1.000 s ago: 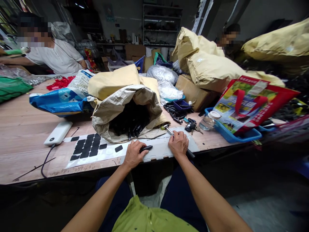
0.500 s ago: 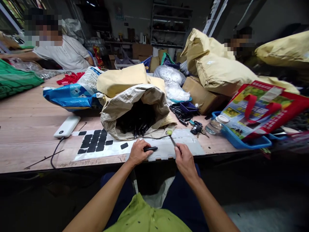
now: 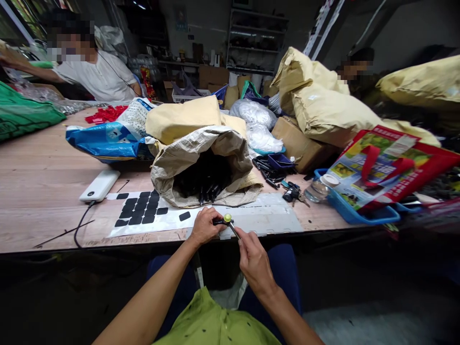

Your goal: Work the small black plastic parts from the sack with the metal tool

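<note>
My left hand is closed on a slim black pen-shaped piece, held low over the front of a pale sheet on the table. In my right hand is a small hammer with a yellow-green head and a thin metal shaft. The hammer head is over the right end of the black piece; whether they touch I cannot tell. Just beyond my hands, a woven sack lies with its mouth toward me, full of dark pieces.
Black square pads lie on white paper at left, near a white power bank with a cable. To the right are keys, a clear jar and a blue tray. Large tan sacks stand behind. Two people sit across the table.
My right hand has moved left, bringing the hammer from the sheet's right side to the black piece. My left hand stays in place, holding it.
</note>
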Demonstrator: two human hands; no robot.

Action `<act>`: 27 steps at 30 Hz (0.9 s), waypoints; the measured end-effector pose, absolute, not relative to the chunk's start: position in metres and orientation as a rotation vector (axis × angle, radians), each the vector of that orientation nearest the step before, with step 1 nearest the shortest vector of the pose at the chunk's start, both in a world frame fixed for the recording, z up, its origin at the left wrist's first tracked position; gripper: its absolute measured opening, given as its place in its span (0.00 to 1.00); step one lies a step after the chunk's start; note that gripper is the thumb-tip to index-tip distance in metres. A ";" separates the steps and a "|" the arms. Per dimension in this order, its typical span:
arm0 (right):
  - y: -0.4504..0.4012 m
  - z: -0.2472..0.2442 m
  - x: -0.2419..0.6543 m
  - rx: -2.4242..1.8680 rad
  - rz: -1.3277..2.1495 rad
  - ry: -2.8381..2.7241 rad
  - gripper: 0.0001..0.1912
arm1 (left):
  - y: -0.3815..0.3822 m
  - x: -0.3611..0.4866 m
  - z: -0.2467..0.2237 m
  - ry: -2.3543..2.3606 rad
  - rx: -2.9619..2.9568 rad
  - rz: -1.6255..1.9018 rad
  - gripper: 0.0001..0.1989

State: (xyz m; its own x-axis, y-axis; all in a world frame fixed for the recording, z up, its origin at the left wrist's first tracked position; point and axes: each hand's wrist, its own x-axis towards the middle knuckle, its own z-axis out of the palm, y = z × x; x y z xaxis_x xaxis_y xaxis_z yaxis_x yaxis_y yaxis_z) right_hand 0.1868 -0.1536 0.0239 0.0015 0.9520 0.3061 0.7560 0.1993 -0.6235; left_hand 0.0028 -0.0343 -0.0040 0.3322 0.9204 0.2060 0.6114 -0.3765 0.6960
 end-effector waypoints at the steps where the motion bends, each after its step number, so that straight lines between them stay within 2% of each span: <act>1: -0.154 0.025 0.188 -1.609 0.362 -1.781 0.22 | -0.034 0.003 -0.004 1.339 2.094 0.811 0.07; 11: -0.150 0.032 0.205 -1.675 0.347 -1.690 0.21 | -0.035 0.004 -0.003 1.342 2.099 0.814 0.08; 14: -0.127 0.038 0.223 -1.768 0.255 -1.610 0.21 | -0.036 0.004 -0.003 1.344 2.114 0.810 0.07; 20: -0.059 0.032 0.264 -2.261 0.037 -1.601 0.19 | -0.039 0.006 0.001 1.348 2.177 0.798 0.09; 27: -0.032 0.005 0.255 -2.321 -0.267 -1.545 0.18 | -0.035 0.005 0.000 1.352 2.210 0.758 0.09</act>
State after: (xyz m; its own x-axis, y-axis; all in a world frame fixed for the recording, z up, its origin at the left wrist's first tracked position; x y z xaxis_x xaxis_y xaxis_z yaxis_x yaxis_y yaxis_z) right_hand 0.2550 -0.0315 0.0054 0.3913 0.8559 0.3380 0.9197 -0.3514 -0.1750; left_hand 0.0050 -0.0347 -0.0002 0.3724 0.9008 0.2233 0.6604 -0.4263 0.6182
